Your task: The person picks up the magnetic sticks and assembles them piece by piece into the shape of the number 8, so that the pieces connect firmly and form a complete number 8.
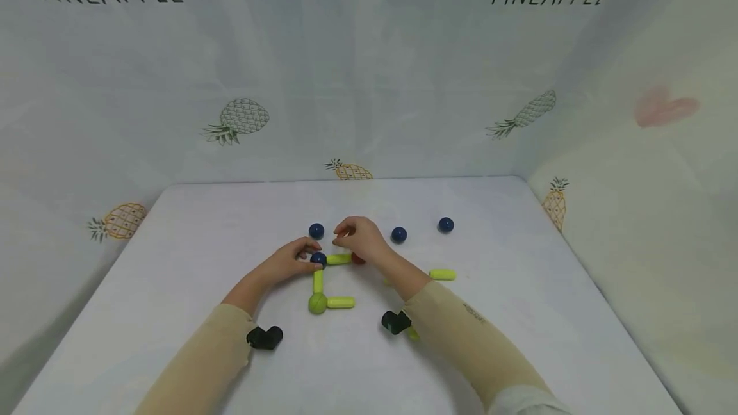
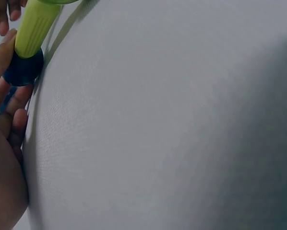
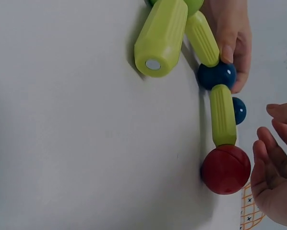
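My left hand (image 1: 286,262) pinches a blue ball (image 3: 216,75) between thumb and fingers. Two yellow-green rods meet at that ball: one rod (image 1: 338,259) runs right to a red ball (image 3: 226,169), and the other rod (image 1: 318,281) comes toward me to a green ball (image 1: 318,303). From the green ball a third rod (image 3: 159,39) points right, its free end showing a silver disc. Just beyond the red ball, my right hand (image 1: 363,239) hovers with loosely bent fingers and nothing visible in them. The right wrist view shows a gap between its fingers and the red ball.
Loose blue balls lie farther back: one ball (image 1: 316,230) beyond my left hand, another ball (image 1: 399,234) right of my right hand, a third ball (image 1: 446,225) beyond that. A loose yellow-green rod (image 1: 442,274) lies to the right. My right forearm partly covers other yellow-green pieces.
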Motion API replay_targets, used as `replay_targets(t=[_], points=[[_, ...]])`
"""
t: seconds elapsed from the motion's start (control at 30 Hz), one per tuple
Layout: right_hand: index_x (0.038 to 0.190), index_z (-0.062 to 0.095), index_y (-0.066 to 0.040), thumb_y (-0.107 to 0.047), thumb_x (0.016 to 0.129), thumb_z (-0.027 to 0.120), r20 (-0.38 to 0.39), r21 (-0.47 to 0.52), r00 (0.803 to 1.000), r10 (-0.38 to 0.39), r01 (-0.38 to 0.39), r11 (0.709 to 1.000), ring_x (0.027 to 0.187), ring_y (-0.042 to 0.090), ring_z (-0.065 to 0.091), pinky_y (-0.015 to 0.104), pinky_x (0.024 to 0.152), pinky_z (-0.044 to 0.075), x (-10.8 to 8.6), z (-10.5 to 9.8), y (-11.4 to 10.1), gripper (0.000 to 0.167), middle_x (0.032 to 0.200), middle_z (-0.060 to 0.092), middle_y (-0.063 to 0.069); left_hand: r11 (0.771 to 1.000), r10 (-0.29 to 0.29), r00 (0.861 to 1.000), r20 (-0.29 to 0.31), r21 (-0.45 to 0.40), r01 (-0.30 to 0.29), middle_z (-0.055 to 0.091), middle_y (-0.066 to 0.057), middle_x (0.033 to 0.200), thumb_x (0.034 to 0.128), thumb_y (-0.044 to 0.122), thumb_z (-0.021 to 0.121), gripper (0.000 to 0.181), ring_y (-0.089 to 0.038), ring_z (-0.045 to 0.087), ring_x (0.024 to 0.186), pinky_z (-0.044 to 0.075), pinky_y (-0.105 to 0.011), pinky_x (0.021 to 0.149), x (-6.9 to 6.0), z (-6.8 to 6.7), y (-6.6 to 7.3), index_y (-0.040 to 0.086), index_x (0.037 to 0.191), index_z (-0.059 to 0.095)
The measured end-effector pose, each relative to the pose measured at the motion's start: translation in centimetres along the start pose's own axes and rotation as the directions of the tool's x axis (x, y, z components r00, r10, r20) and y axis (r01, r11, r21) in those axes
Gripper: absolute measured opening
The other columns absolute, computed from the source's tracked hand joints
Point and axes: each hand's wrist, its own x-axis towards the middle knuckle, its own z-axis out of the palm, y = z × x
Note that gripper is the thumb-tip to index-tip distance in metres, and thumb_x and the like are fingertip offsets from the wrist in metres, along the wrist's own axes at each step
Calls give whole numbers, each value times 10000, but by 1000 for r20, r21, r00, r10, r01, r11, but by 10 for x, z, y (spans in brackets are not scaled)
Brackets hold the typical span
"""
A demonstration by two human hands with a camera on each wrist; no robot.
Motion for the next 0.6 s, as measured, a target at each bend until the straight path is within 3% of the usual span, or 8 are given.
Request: replay_targets(t=[0.3, 0.6], points=[[1028, 704, -79, -151, 846, 770, -18, 7, 999, 37, -37, 999, 825, 170, 562, 282, 719, 464, 21, 7, 7, 207, 883, 623, 3, 998, -36, 997, -66, -53, 33, 541, -67, 950, 805, 170, 813, 395, -222, 487, 896, 406, -371, 818, -3, 2, 4, 19, 1049, 541], [1063, 706, -111, -145, 839, 774, -12, 12, 999, 38, -38, 999, 848, 171, 564, 295, 739, 456, 38, 17, 6, 237, 914, 634, 8, 998, -64, 994, -84, -27, 61, 492, -34, 841, 780, 260, 835, 365, -210, 458, 818, 362, -357, 732, -2, 2, -4, 92, 857, 520]])
